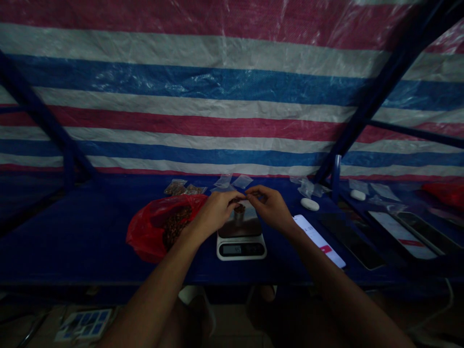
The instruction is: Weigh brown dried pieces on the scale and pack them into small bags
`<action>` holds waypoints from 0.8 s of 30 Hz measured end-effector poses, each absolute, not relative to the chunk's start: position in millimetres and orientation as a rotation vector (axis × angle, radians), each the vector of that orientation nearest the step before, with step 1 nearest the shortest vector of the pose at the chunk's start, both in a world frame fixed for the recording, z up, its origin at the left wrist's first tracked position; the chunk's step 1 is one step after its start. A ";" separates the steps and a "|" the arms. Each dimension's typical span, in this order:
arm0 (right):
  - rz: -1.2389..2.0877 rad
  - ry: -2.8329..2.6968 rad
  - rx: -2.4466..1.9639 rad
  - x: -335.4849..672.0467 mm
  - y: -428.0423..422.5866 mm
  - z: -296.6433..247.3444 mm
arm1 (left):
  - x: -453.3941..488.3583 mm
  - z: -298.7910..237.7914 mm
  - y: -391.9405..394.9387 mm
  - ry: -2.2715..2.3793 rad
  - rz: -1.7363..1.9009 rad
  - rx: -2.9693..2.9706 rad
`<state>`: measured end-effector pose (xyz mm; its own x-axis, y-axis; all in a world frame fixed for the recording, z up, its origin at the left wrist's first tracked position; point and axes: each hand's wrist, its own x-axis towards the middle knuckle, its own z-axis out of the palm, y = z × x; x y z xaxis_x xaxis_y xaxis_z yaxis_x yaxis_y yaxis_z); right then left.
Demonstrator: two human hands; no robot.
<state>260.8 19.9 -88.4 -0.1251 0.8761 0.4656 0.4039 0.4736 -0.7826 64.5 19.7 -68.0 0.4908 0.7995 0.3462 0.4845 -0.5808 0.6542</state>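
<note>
A small white kitchen scale (241,248) stands on the blue table, with a small cup (239,213) of brown bits on its platform. Both hands hover just above the cup. My left hand (214,212) is closed in a pinch on a few brown bits. My right hand (268,204) is also pinched, its fingertips meeting the left ones; what it holds is too small to name. A red plastic bag (152,231) of brown pieces lies open left of the scale.
Small filled packets (180,188) and empty clear bags (233,181) lie behind the scale. A lit phone (319,240) and dark phones (353,239) lie to the right, with a white oval case (309,204). A striped tarp hangs behind the blue frame.
</note>
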 end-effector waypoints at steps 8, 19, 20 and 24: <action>0.598 -1.716 -1.114 262.7 20.9 -88.4 | 65.8 -70.3 21.7 1.022 0.858 2.252; 0.604 -1.713 -1.139 265.3 21.0 -89.4 | 64.7 -77.3 26.9 0.984 0.859 2.213; 0.603 -1.711 -1.137 265.3 21.0 -89.3 | 64.8 -78.2 27.2 0.980 0.863 2.199; 0.593 -1.709 -1.136 264.8 20.0 -88.2 | 65.3 -82.2 29.7 0.929 0.898 2.094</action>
<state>264.8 20.0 -88.2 -0.1011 0.8881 0.4485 0.4189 0.4468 -0.7905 65.3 29.7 -82.2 0.5100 0.8008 0.3139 0.3416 -0.5235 0.7806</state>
